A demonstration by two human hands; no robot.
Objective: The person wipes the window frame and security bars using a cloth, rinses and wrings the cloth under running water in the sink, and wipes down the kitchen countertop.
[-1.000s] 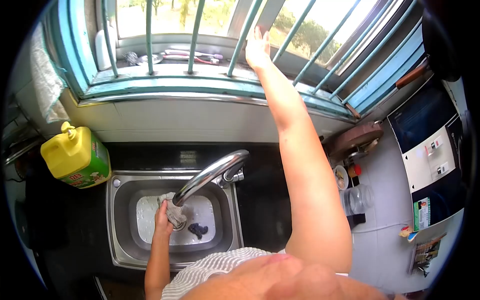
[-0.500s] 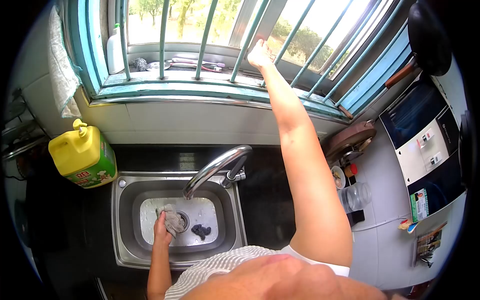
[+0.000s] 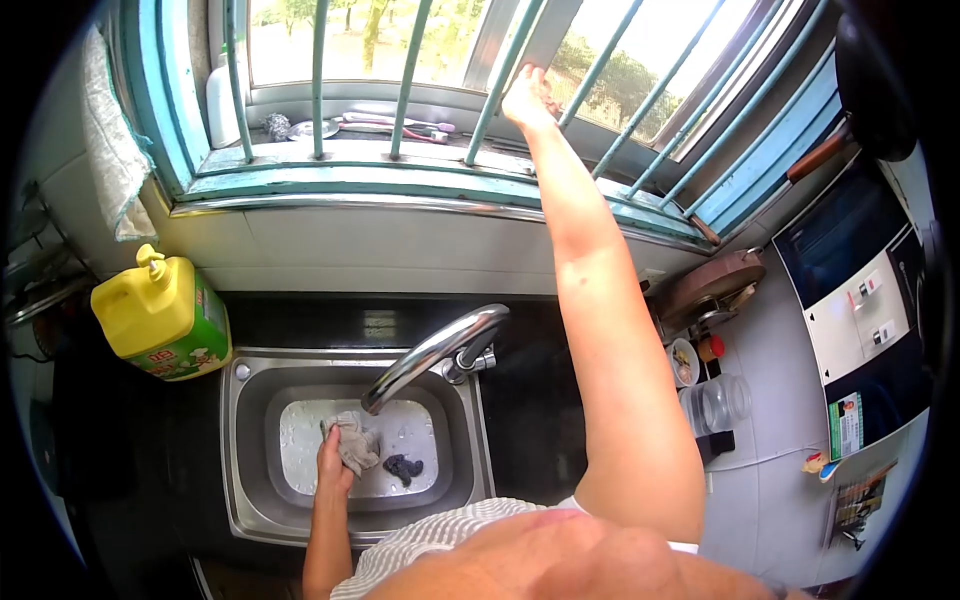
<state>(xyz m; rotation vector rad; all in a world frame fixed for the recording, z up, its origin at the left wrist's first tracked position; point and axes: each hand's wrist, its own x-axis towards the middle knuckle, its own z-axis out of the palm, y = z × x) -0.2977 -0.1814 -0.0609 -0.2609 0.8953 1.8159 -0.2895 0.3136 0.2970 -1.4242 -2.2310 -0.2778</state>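
Note:
Low in the steel sink (image 3: 255,500), my left hand (image 3: 333,464) is closed on a crumpled grey cloth (image 3: 357,446). A small dark cloth (image 3: 403,468) lies on the sink bottom to its right. The curved faucet (image 3: 435,350) arches over the basin above the grey cloth. My right hand (image 3: 532,98) reaches between the teal window bars (image 3: 403,90) and touches the window's metal frame (image 3: 543,45); its fingers are partly bent, and whether they grip anything is too small to tell.
A yellow pump jug (image 3: 160,315) stands left of the sink. Brushes (image 3: 395,122) and a white bottle (image 3: 222,105) sit on the window ledge. A towel (image 3: 115,140) hangs at the left. Clear jars (image 3: 715,404), a small bowl (image 3: 683,363) and a dark pan (image 3: 872,95) are at the right.
My left hand has shifted slightly right and down with the grey cloth. My right hand has stayed at the window frame, its fingers now more bent. The view has tilted a little.

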